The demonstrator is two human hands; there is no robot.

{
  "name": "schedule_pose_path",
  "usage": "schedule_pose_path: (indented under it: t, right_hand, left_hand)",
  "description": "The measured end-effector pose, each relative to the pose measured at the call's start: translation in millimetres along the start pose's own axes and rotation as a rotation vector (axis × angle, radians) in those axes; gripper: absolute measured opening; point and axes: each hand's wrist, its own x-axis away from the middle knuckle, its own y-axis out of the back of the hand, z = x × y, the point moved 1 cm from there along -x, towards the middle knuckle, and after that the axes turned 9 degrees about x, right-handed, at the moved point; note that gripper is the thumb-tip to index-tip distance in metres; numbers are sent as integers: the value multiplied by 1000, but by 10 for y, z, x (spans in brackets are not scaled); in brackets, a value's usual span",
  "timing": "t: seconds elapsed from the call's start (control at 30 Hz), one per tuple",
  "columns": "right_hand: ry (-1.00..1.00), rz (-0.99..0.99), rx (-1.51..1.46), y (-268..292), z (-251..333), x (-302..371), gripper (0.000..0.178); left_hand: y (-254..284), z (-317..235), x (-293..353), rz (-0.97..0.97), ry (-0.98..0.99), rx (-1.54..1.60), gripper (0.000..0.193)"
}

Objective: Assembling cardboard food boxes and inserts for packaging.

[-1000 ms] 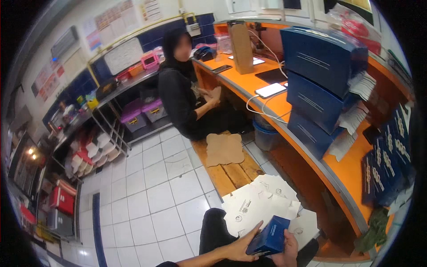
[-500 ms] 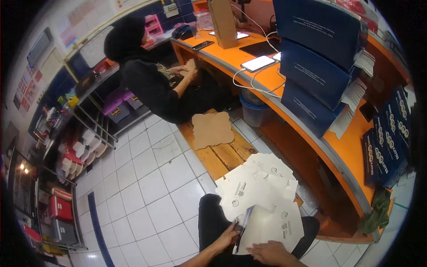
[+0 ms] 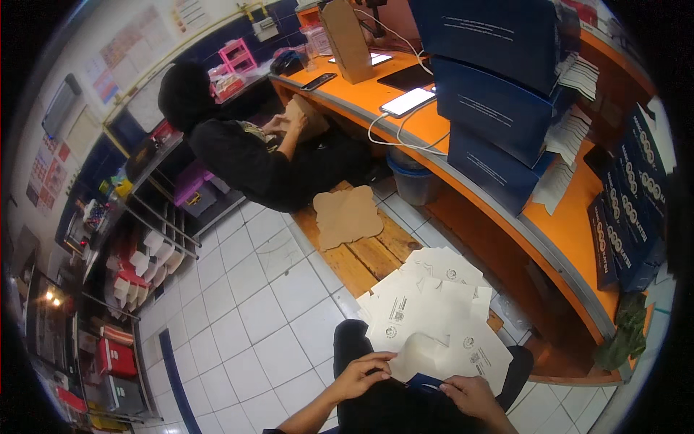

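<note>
Over my lap is a flat paperboard box blank [image 3: 423, 356], white on one side and dark blue on the other, its near part bent up. My left hand [image 3: 365, 375] pinches its left edge with fingers and thumb. At the right, my right hand [image 3: 470, 396] grips the blue flap [image 3: 425, 380] with the thumb on top. Beyond it, more white printed box blanks [image 3: 441, 296] lie fanned on a wooden bench [image 3: 361, 262]. A brown cardboard blank [image 3: 348, 215] rests farther along the bench.
A curved orange counter [image 3: 557, 253] runs along the right, with stacked blue boxes [image 3: 491, 101], phones [image 3: 407, 103] and cables. At the far end, a seated co-worker [image 3: 238, 145] in black holds a brown cardboard piece [image 3: 311, 119]. A bucket [image 3: 412, 181] stands under the counter.
My left hand has moved up along the blank's left edge. My right hand has shifted right from pressing flat to gripping the blue flap. The blank's near part is now bent up.
</note>
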Motion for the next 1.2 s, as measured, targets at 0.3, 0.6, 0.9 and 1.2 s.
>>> schedule_pose_path:
  t: [0.3,0.6,0.9,1.2]
  right_hand:
    - [-52,39,19,22,11,-21,30]
    - [95,-30,286,-96,214,-84,23]
    - [28,29,259,-34,282,-58,22]
    - [67,54,269,-47,290,-38,22]
  left_hand:
    - [-313,-37,28,-276,-112,-110,7]
    - [-403,-375,-18,-131,-470,-926,19]
    - [-506,-325,-31,-97,-408,-768,16]
    - [-628,-257,-115,-93,-318,-783,12]
